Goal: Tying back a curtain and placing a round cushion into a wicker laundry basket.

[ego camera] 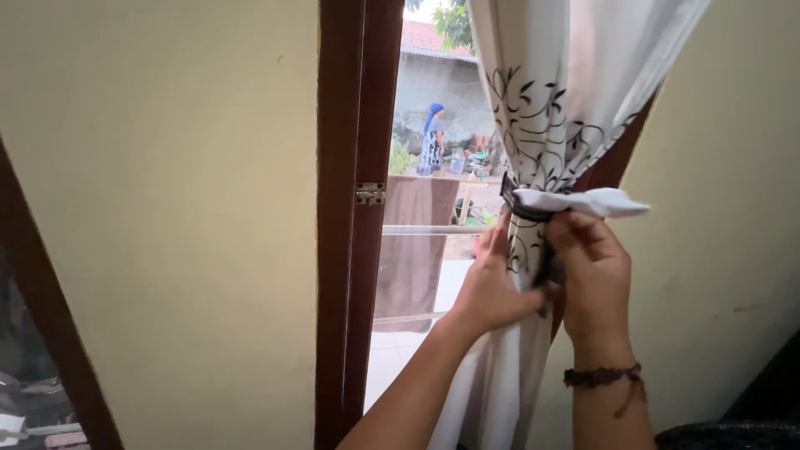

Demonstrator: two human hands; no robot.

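A white curtain [550, 92] with a black leaf pattern hangs at the right of a window, gathered at its middle by a dark tie band [523, 207]. My left hand [492, 283] presses against the gathered cloth just under the band, fingers pointing up. My right hand [593, 275] grips the curtain's right side and the band's end, with a white fold of cloth [596, 201] sticking out above its fingers. A dark beaded bracelet [602, 377] circles my right wrist.
A dark brown window frame [354, 217] with a metal hinge [370, 193] stands left of the curtain, between yellowish walls [167, 208]. Outside, a brown cloth [417, 242] hangs on a rail and a person in a blue headscarf [432, 138] stands far off in a yard.
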